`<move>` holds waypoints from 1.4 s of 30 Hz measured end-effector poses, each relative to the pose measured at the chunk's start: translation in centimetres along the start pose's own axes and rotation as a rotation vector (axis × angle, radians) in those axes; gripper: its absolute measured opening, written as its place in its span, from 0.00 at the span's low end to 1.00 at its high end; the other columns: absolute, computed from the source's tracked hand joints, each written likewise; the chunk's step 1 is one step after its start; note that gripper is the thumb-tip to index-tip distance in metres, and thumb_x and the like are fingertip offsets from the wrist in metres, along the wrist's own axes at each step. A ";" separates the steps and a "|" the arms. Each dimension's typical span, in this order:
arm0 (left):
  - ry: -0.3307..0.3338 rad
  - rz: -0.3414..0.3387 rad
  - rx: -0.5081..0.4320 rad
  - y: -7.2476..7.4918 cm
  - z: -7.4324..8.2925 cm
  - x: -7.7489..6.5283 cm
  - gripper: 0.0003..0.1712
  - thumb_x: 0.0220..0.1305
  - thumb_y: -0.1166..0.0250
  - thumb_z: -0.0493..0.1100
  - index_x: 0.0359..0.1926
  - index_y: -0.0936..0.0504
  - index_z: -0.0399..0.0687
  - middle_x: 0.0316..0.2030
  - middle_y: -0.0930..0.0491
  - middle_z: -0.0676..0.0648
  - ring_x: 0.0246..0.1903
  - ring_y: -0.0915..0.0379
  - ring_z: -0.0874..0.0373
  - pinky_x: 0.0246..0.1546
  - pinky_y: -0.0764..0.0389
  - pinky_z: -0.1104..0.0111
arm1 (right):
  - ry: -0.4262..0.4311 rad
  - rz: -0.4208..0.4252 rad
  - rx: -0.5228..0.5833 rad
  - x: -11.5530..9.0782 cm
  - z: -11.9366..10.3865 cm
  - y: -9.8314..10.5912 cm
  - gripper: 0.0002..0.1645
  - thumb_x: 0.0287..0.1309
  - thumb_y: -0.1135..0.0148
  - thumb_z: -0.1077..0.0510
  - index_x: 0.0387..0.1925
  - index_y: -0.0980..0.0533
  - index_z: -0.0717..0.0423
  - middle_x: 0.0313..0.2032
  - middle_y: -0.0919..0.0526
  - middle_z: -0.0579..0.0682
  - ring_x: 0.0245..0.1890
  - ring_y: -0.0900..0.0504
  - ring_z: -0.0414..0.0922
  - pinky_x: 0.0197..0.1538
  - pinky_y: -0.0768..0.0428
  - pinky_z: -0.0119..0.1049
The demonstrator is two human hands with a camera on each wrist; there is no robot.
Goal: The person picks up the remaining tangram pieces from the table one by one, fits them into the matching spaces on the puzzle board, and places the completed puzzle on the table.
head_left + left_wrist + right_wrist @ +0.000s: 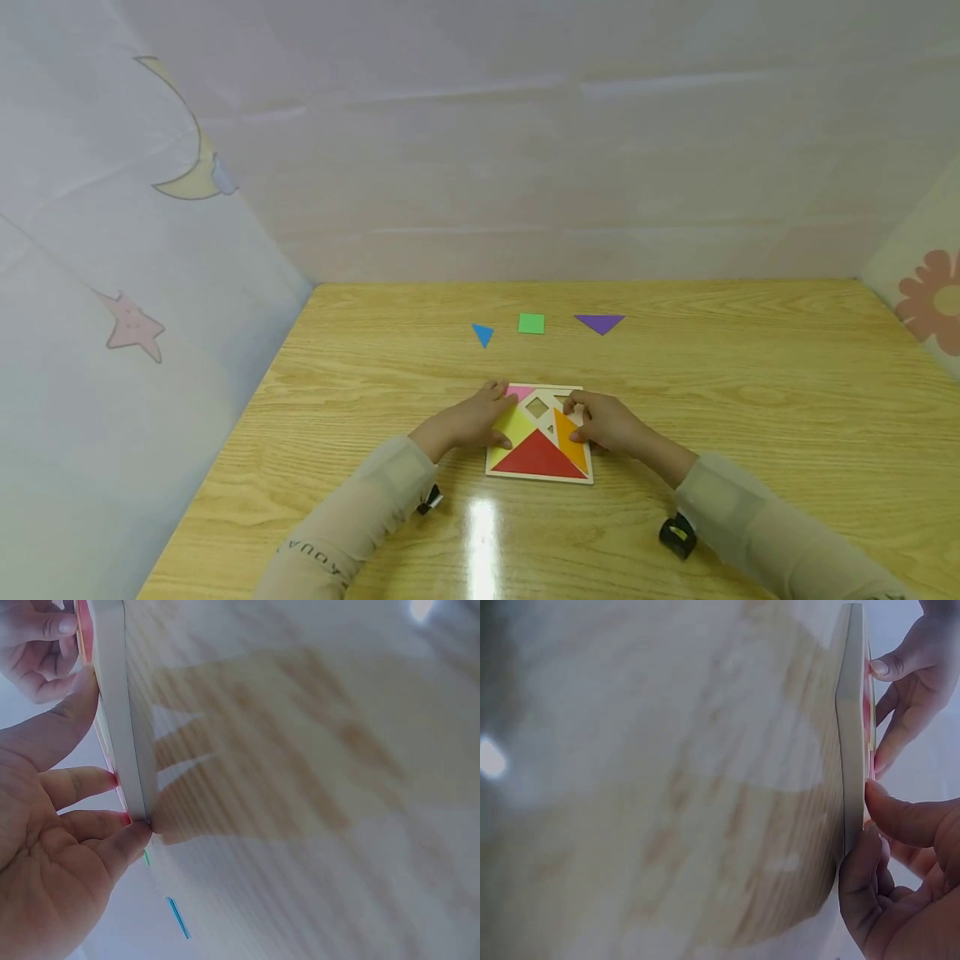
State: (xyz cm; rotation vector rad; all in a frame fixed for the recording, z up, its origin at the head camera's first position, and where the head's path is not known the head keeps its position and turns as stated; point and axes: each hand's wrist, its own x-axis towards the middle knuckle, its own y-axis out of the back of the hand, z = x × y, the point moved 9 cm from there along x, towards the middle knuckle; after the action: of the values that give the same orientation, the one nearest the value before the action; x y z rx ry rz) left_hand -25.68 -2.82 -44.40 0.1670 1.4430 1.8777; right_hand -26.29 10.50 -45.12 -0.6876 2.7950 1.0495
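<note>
A square wooden tangram board [536, 477] lies on the table, with red [538, 458], yellow [517, 427] and pink [519, 392] pieces in it. Bare openings show near its upper middle and upper right. My left hand [474, 419] rests on the board's left side, thumb and fingers spread over the yellow and pink pieces; in the left wrist view its little finger touches the board's side edge. At the right side my right hand [609, 423] pinches the orange parallelogram piece [572, 446] with curled fingers, over its slot. Other fingers bend against the board's edge [849, 750].
Beyond the board lie a blue triangle [483, 334], a green square [532, 323] and a purple triangle [600, 323]. The wood-grain table [360, 392] meets a pale cloth wall [525, 183] at its back. Black wrist straps [678, 535] hang below the sleeves.
</note>
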 end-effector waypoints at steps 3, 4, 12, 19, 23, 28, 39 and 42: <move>-0.001 -0.001 0.002 -0.1 0.0 0.0 0.40 0.53 0.40 0.50 0.63 0.46 0.38 0.64 0.57 0.37 0.62 0.65 0.45 0.59 0.52 0.61 | 0.029 -0.026 -0.019 0.1 -0.2 -0.1 0.20 0.44 0.39 0.69 0.43 0.28 0.58 0.14 0.36 0.49 0.10 0.39 0.39 0.15 0.36 0.29; 0.000 -0.001 0.003 -0.1 0.0 0.0 0.40 0.53 0.40 0.50 0.63 0.46 0.38 0.64 0.57 0.37 0.62 0.65 0.45 0.59 0.52 0.61 | 0.039 -0.036 -0.027 0.2 -0.3 -0.1 0.22 0.44 0.40 0.69 0.45 0.29 0.58 0.15 0.36 0.49 0.10 0.39 0.39 0.15 0.36 0.29; 0.005 -0.007 0.007 -0.1 -0.1 0.2 0.40 0.53 0.41 0.50 0.63 0.46 0.39 0.64 0.57 0.38 0.63 0.66 0.45 0.59 0.52 0.61 | 0.109 -0.106 -0.133 0.7 -0.7 -0.2 0.24 0.44 0.39 0.67 0.48 0.29 0.57 0.15 0.36 0.48 0.15 0.38 0.40 0.19 0.37 0.29; 0.003 -0.001 0.006 -0.2 -0.2 0.1 0.40 0.53 0.40 0.50 0.63 0.45 0.38 0.64 0.56 0.38 0.62 0.65 0.45 0.59 0.52 0.60 | 0.103 -0.133 -0.109 0.7 -0.8 -0.2 0.24 0.43 0.38 0.68 0.46 0.30 0.59 0.16 0.35 0.48 0.16 0.37 0.41 0.20 0.36 0.30; 0.001 -0.002 0.004 -0.1 -0.2 0.1 0.40 0.53 0.41 0.50 0.63 0.46 0.38 0.64 0.57 0.37 0.63 0.66 0.45 0.59 0.52 0.61 | 0.122 -0.142 -0.093 0.6 -0.9 -0.1 0.23 0.42 0.38 0.69 0.45 0.31 0.61 0.16 0.35 0.47 0.16 0.37 0.41 0.20 0.36 0.30; -0.006 0.000 -0.004 -0.1 -0.2 0.1 0.40 0.54 0.41 0.50 0.63 0.46 0.38 0.64 0.58 0.37 0.63 0.66 0.45 0.60 0.54 0.61 | 0.136 -0.158 -0.096 0.6 -0.9 -0.1 0.22 0.42 0.38 0.69 0.43 0.31 0.60 0.16 0.35 0.47 0.16 0.37 0.40 0.20 0.36 0.29; -0.013 0.009 -0.011 0.0 -0.1 0.0 0.40 0.53 0.40 0.49 0.63 0.46 0.38 0.64 0.57 0.37 0.62 0.66 0.45 0.60 0.54 0.61 | 0.216 -0.192 -0.111 0.6 -1.1 -0.1 0.22 0.43 0.36 0.65 0.43 0.31 0.60 0.16 0.37 0.45 0.16 0.38 0.39 0.21 0.36 0.29; -0.013 0.009 -0.006 0.0 -0.2 0.0 0.40 0.53 0.40 0.49 0.63 0.46 0.38 0.64 0.57 0.38 0.63 0.66 0.45 0.60 0.54 0.61 | 0.209 -0.198 -0.125 0.7 -1.0 -0.2 0.22 0.43 0.36 0.66 0.43 0.31 0.60 0.15 0.36 0.45 0.15 0.38 0.39 0.20 0.35 0.28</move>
State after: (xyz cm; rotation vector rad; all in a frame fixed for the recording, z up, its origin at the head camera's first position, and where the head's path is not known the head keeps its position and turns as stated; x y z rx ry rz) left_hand -25.80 -2.94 -44.52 0.1826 1.4298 1.8853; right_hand -26.79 9.45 -44.67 -1.1235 2.7700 1.1833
